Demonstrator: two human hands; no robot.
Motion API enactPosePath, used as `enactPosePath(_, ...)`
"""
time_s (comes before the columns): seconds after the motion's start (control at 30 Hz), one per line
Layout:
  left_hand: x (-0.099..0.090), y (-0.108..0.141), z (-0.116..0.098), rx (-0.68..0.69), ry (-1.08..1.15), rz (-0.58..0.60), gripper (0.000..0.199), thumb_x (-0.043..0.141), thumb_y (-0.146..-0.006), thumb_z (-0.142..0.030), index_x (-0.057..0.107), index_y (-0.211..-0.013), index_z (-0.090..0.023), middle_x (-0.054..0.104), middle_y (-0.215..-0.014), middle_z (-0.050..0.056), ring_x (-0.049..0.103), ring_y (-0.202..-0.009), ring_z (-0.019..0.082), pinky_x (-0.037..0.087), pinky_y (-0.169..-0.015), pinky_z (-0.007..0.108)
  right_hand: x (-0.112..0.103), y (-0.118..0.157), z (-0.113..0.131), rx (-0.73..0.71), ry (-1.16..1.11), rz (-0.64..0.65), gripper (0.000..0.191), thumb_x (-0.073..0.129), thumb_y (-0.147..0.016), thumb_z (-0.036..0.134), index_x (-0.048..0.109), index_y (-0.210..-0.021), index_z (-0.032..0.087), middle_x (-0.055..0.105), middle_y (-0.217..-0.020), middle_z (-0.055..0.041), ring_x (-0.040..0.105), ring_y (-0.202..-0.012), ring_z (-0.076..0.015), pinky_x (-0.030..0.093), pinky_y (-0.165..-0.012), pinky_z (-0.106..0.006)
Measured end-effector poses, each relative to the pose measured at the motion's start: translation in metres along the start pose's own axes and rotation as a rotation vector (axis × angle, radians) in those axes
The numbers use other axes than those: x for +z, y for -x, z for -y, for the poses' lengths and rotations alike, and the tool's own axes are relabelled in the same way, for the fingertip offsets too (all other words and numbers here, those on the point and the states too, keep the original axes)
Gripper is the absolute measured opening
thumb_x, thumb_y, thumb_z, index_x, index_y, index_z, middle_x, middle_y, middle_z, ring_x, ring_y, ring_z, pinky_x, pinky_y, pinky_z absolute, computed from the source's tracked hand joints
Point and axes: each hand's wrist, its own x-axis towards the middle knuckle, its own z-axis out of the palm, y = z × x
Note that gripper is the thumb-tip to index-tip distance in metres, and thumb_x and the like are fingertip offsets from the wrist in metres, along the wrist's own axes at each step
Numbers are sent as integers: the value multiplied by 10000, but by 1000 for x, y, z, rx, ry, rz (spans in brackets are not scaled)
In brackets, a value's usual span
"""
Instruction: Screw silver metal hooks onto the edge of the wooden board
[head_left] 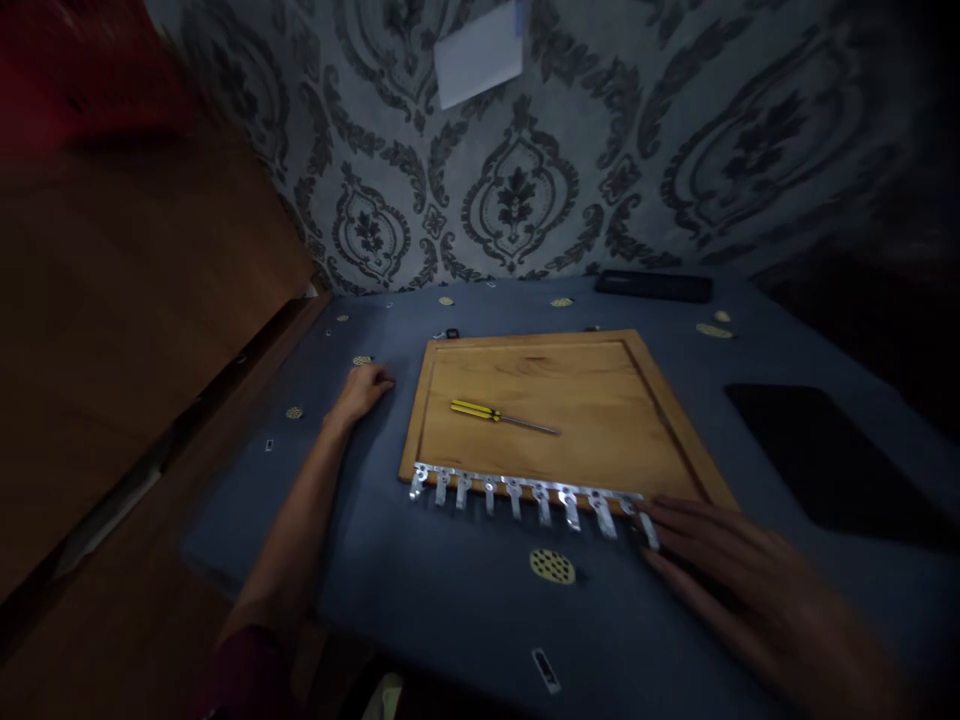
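Note:
A metal hook rail [514, 488] with several hooks hanging from it lies along the near edge of a framed wooden board [600, 390]. At the rail's right end, my right hand [739, 560] holds it between fingers and thumb. A screwdriver [499, 414] with a yellow handle rests on the board, its tip pointing right. My left hand [365, 388] is on the table, left of the board and apart from it, with its fingers curled in. Nothing shows in that hand.
The board lies on a table with a blue patterned cover [450, 590]. A dark flat slab [832, 455] is at the right, and a black phone-like object [654, 286] lies near the wall. Wooden furniture [135, 330] stands at the left, with a red object [82, 75] above it.

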Motion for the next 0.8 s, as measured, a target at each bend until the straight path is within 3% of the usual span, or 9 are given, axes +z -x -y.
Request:
enactPosePath(0.07,-1,5,-5,16,11,-24,377,665,-1004,-385,636,-1305,-160,662,-1303,115,680,-1125,244,605,-956,465,-7,-7,12,-44,12,30,235,583,-1026,354,763,-1165,296,815,-1139,-65,769,-1054,-302,638,-853,-505)
enactPosePath(0.17,-4,9,-12,53,66,-86,328,665,-1003,-397,663,-1215,-147,690,-1196,93,690,-1038,217,608,-905,426,-15,-16,26,-23,15,67,179,650,-1004,258,772,-1129,221,819,-1118,-89,754,-1090,-288,629,-893,-482)
enactPosePath(0.27,-12,8,-24,113,176,-192,258,709,-951,-394,656,-863,-156,651,-813,2,611,-742,146,540,-713,307,-18,-21,29,23,-11,75,181,668,-989,216,789,-1122,234,817,-1133,-81,737,-1119,-275,615,-926,-481)
enactPosePath(0.37,-21,13,-55,169,325,-288,255,749,-829,-370,608,-679,-220,544,-564,-47,489,-567,139,361,-530,248,-18,-20,29,45,-35,96,240,664,-998,229,769,-1214,242,806,-1172,-76,720,-1156,-267,605,-956,-485)
enactPosePath(0.47,-18,30,-108,256,449,-276,184,726,-805,-391,672,-736,-229,636,-634,-32,551,-627,151,406,-561,254,-19,-18,30,52,-46,100,227,645,-1019,257,766,-1210,232,803,-1185,-73,717,-1166,-256,600,-971,-472)
enactPosePath(0.57,-1,47,-170,374,511,-80,265,761,-766,-465,705,-721,-210,707,-720,2,635,-708,170,492,-659,281,-21,-18,30,51,-44,109,212,634,-1027,256,771,-1182,208,801,-1190,-81,714,-1176,-258,597,-975,-464)
enactPosePath(0.67,22,58,-220,550,605,345,253,734,-803,-425,708,-713,-190,686,-696,12,615,-686,159,473,-659,278,-22,-20,32,69,-46,131,229,635,-1023,241,770,-1207,222,796,-1212,-76,704,-1197,-263,591,-992,-472)
enactPosePath(0.8,48,61,-250,545,604,639,202,678,-845,-346,691,-735,-177,653,-720,7,582,-656,140,436,-600,257,-22,-20,33,60,-39,116,239,638,-1018,234,775,-1214,229,801,-1191,-73,712,-1161,-268,597,-976,-475)
